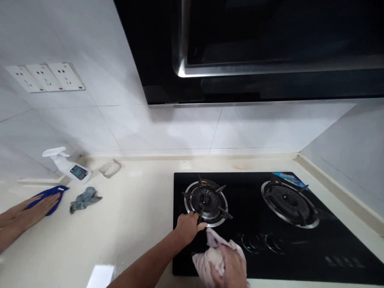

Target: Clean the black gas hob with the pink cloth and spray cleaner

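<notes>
My left hand is at the front edge of the left gas burner, its fingers curled over the pan support and its thumb pointing right. What exactly lies under the fingertips is partly hidden. Just in front and to the right, my right hand grips a bunched pale pink cloth. One corner of the cloth reaches up to the burner's front rim. Both hands are over the black glass gas hob.
Overhead hangs a black range hood. The right burner has its own pan support. At left, another person's hands press a blue cloth near a spray bottle, a grey-blue rag and a clear dish.
</notes>
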Motion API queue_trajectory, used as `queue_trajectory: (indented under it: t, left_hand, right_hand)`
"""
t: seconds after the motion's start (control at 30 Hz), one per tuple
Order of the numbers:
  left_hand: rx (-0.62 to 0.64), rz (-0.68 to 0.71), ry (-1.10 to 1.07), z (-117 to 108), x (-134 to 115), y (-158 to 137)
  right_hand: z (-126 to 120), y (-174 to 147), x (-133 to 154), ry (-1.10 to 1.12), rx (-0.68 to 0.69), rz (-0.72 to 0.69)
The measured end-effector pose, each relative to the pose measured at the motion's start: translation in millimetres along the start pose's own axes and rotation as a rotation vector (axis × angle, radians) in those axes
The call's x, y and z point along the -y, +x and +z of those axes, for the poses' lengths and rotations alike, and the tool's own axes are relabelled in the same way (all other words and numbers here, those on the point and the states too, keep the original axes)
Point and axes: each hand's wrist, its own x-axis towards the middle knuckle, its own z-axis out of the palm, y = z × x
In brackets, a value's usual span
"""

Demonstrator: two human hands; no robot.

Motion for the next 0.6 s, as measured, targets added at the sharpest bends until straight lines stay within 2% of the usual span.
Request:
queue_trajectory:
  t: [0.07, 0.13, 0.23, 0.3, 0.4, 0.43, 0.5, 0.6]
  left_hand:
    - [-0.015, -0.017, -0.038, -7.1, 6.0, -17.8]
    - [-0.073, -0.018, -0.143, -10.0, 13.4, -45.9]
    - [-0.169, 0.076, -0.389, 0.7, 28.1, -99.1]
    - [-0.177, 0.146, -0.460, 16.2, 41.7, -133.8]
    - [-0.165, 0.147, -0.415, 37.1, 67.4, -173.2]
    - [-0.187, 0.107, -0.380, 39.9, 76.6, -181.8]
    - [-0.289, -0.041, -0.291, 36.1, 94.2, -192.1]
    - [-0.491, -0.277, -0.185, 13.1, 113.6, -193.0]
  right_hand:
    - [-2.7, 1.9, -9.1, -0.052, -0.073, 0.173]
    - [-1.9, -1.0, -16.4, -0.084, -0.104, 0.263]
    - [11.5, -11.0, -4.6, -0.039, -0.055, 0.158]
    - [26.7, -11.4, 26.4, 0.012, -0.032, 0.032]
    - [46.0, 12.2, 97.2, 0.166, -0.010, -0.089]
    - [49.0, 25.7, 121.5, 0.266, 0.034, -0.093]
    - [48.7, 55.0, 162.1, 0.495, 0.211, -0.091]
    - [38.9, 89.9, 191.2, 0.648, 0.327, -0.102]
